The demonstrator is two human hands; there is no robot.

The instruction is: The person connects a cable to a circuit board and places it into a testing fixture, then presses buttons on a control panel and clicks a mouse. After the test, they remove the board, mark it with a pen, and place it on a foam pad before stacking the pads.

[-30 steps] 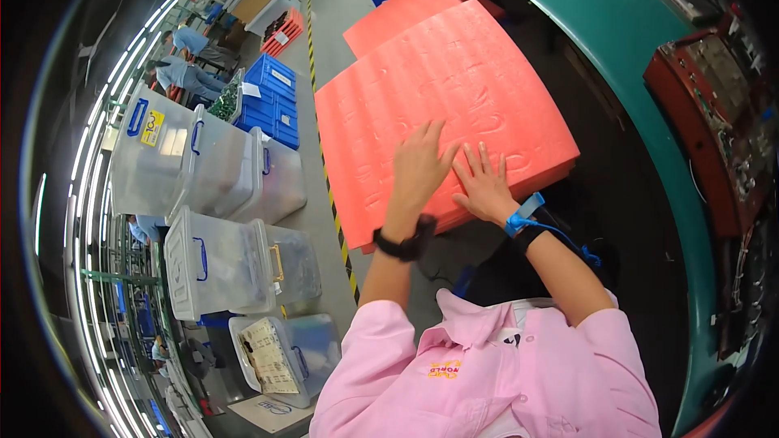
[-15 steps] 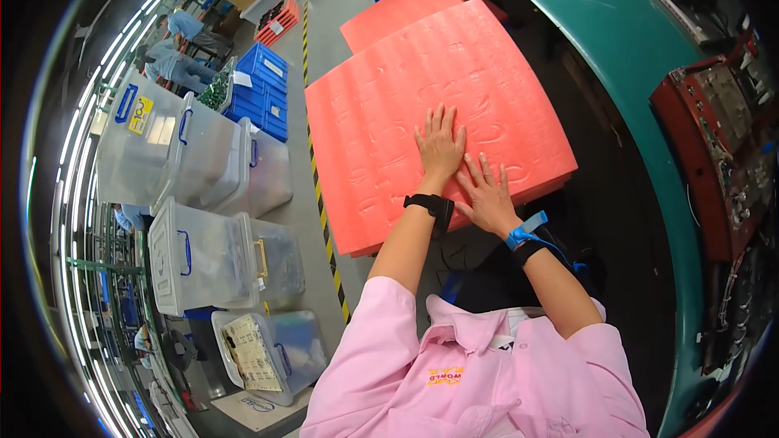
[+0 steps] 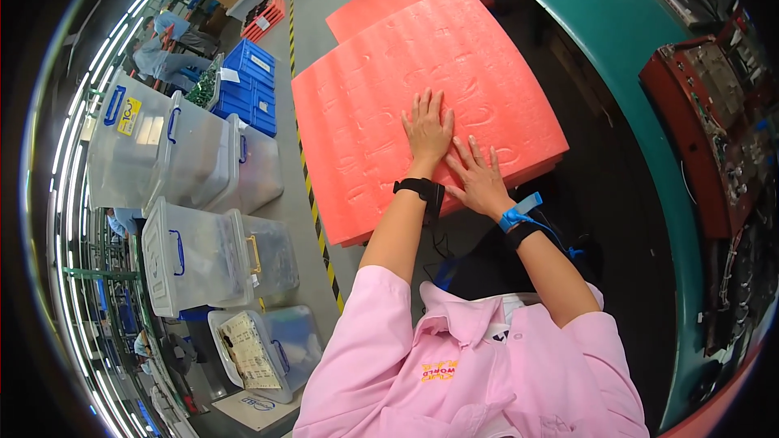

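A broad pinkish-red foam sheet (image 3: 373,73) with pressed-in curved marks lies in front of me, on top of at least one more layer that shows along its near right edge. My left hand (image 3: 428,131) rests flat on it near the front, fingers stretched forward. Just right of that, my right hand (image 3: 479,178) lies on the sheet's near edge with its fingers spread. Neither hand grips anything. A black band (image 3: 422,191) circles my left wrist, and a blue strap (image 3: 521,212) with a cord is round my right one.
Behind lies another red foam piece (image 3: 389,4). Clear lidded bins (image 3: 195,251) and blue crates (image 3: 247,85) stand at the left, beyond a yellow-black floor stripe (image 3: 307,174). A green bench (image 3: 629,89) with a red fixture (image 3: 698,130) runs along the right. Several people sit far left.
The whole view has shifted slightly, so the foam and bins appear a little further left and the foam higher. Both hands stay flat on the foam sheet in nearly the same places.
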